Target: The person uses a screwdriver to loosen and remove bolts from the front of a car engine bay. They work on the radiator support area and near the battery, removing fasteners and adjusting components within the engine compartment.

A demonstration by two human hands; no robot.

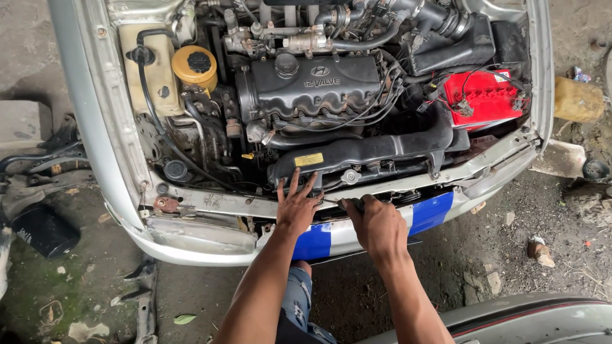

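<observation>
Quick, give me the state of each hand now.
Left hand: open, fingers spread flat on the car's front panel.
Right hand: closed on a screwdriver.

Yellow rectangular label (308,159) on the black radiator top, centre of frame. Small label patch on the red battery (482,97), upper right, too small to make out.

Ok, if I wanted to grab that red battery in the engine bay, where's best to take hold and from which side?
Judging by its pose, grip the red battery by its two short ends and lift from above. It sits upright in the bay corner, with its top open to reach, though cables cross it. Its sides are boxed in by the fender and the black air duct.
</observation>
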